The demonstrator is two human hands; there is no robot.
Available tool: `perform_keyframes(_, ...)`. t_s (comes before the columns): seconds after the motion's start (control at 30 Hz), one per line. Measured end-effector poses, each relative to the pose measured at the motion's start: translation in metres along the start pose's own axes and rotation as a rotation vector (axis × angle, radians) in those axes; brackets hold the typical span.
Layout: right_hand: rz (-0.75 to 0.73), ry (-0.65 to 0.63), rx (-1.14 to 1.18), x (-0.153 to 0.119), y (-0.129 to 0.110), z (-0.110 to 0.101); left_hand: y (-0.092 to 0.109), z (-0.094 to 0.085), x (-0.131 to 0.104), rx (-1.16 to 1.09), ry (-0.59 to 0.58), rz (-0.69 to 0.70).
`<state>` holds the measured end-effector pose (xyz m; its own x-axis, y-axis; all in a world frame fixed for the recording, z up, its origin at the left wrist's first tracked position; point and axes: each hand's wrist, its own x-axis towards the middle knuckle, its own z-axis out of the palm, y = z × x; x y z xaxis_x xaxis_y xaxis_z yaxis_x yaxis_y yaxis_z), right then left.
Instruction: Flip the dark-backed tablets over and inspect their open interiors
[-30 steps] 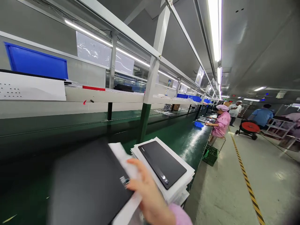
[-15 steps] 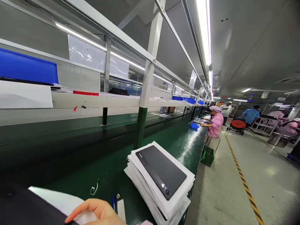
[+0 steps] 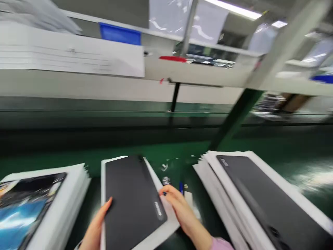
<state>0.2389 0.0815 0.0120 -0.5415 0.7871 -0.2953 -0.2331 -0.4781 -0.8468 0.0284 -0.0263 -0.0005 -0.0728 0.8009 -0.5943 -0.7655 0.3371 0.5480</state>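
Observation:
A dark grey tablet (image 3: 132, 201) with its plain back up lies over white sheets (image 3: 170, 220) at the lower middle. My left hand (image 3: 96, 225) grips its left edge, thumb on top. At the tablet's right edge, my right hand (image 3: 179, 208) pinches with thumb and fingers, close to the white sheet under it. To the right, another dark tablet (image 3: 275, 198) rests on a tall stack of white sheets (image 3: 223, 194). A tablet with a glossy blue picture on its front (image 3: 23, 211) lies on a white stack (image 3: 70, 198) at the left.
Beyond the green bench (image 3: 156, 149) runs a white shelf (image 3: 208, 74) with papers and a blue bin (image 3: 119, 34). A slanted post (image 3: 234, 118) rises behind the right stack. A blue pen (image 3: 181, 187) and small items lie between the stacks.
The view has swung left and down. Both hands now show on the tablet, which appears nearer the middle. The left stack has come into view; the walkway and people have left it.

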Motion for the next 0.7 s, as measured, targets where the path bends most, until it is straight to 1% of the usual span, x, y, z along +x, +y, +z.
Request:
perform_keyframes(0.07,0.091,-0.013,0.014,0.002,0.004,-0.003,0.004,-0.004,-0.004,-0.058,0.074,-0.038)
perform_keyframes(0.1,0.131,-0.011,0.028,0.002,0.007,-0.005,0.005,-0.004,-0.004,-0.135,0.025,-0.096)
perform_keyframes(0.13,0.170,0.002,0.042,0.002,0.010,-0.006,0.007,-0.003,-0.003,-0.207,-0.066,-0.129)
perform_keyframes(0.2,0.253,0.098,0.059,0.000,0.016,-0.008,0.007,-0.001,0.001,-0.280,-0.249,-0.097)
perform_keyframes(0.23,0.295,0.137,0.063,-0.002,0.018,-0.008,0.007,-0.001,0.002,-0.284,-0.318,-0.068)
perform_keyframes(0.27,0.331,0.175,0.068,-0.003,0.019,-0.008,0.007,-0.001,0.004,-0.273,-0.366,-0.043)
perform_keyframes(0.33,0.379,0.208,0.077,-0.006,0.016,-0.005,0.005,-0.002,0.006,-0.244,-0.406,-0.002)
perform_keyframes(0.43,0.385,0.233,0.073,-0.008,0.005,0.006,0.005,-0.003,0.007,-0.220,-0.396,0.032)
perform_keyframes(0.57,0.310,0.188,0.037,-0.009,-0.002,0.018,0.008,-0.001,0.007,-0.254,-0.344,0.038)
perform_keyframes(0.63,0.297,0.174,-0.004,-0.007,0.000,0.018,0.011,0.002,0.005,-0.267,-0.255,0.010)
perform_keyframes(0.7,0.267,0.201,-0.050,-0.004,0.003,0.013,0.015,0.006,0.002,-0.244,-0.125,-0.037)
